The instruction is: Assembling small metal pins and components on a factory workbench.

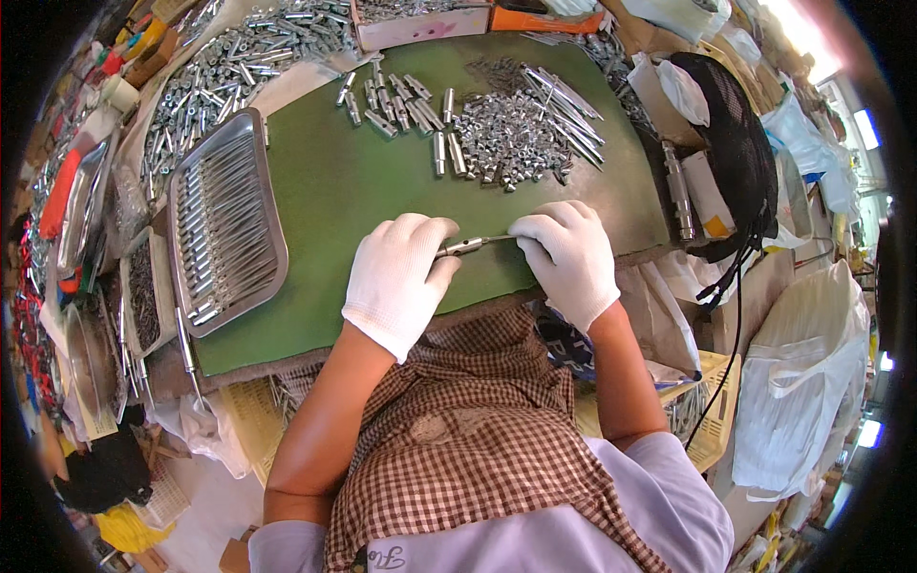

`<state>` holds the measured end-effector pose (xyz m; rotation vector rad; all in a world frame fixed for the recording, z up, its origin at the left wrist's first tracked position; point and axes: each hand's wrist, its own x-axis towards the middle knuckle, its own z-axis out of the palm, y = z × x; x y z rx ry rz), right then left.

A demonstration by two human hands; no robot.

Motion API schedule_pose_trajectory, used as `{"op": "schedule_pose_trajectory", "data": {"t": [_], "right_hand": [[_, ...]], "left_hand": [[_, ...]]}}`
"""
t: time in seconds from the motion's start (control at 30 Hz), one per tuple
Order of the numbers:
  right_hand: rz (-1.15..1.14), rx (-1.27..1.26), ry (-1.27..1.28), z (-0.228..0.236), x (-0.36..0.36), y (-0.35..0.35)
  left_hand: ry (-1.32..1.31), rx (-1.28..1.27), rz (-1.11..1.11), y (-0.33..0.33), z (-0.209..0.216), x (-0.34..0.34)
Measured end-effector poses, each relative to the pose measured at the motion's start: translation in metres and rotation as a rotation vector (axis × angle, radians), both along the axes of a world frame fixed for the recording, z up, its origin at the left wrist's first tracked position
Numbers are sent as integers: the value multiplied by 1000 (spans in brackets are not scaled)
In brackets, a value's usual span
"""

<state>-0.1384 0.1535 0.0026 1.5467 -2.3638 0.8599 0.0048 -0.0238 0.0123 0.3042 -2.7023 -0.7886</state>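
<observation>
Both hands wear white knit gloves and meet over the near middle of a green work mat [325, 191]. My left hand [396, 277] is closed, pinching a short shiny metal sleeve [464, 246] with holes in its side. A thin metal rod [499, 238] runs from the sleeve's right end to my right hand [571, 258], whose closed fingers grip its other end. Beyond the hands lie a heap of small metal fittings [506, 134], several loose sleeves [396, 100] and a bundle of thin metal rods [576, 119].
A steel tray [275, 205] on the left holds a row of sleeves with rods attached. Many more metal parts [258, 53] are heaped at the far left. Boxes [423, 27] line the back edge. To the right are a black mesh bag [735, 134] and a metal cylinder [677, 191].
</observation>
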Motion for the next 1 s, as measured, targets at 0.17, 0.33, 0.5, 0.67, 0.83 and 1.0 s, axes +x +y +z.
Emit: {"op": "schedule_pose_trajectory", "data": {"t": [0.17,0.33,0.5,0.67,0.83,1.0], "right_hand": [[-7,4,-13,-2,-3,0],[-3,10,-23,-3,-6,2],[13,18,-26,-2,-9,2],[22,47,-32,2,-11,1],[27,75,-27,6,-14,0],[40,55,86,2,-13,-3]], "left_hand": [[-44,-21,-10,2,-1,-5],[32,-88,-9,5,-5,-2],[-17,-72,32,12,0,-7],[-14,-71,28,14,-4,-6],[-36,-106,64,16,-3,-7],[3,-122,24,17,-5,-6]]}}
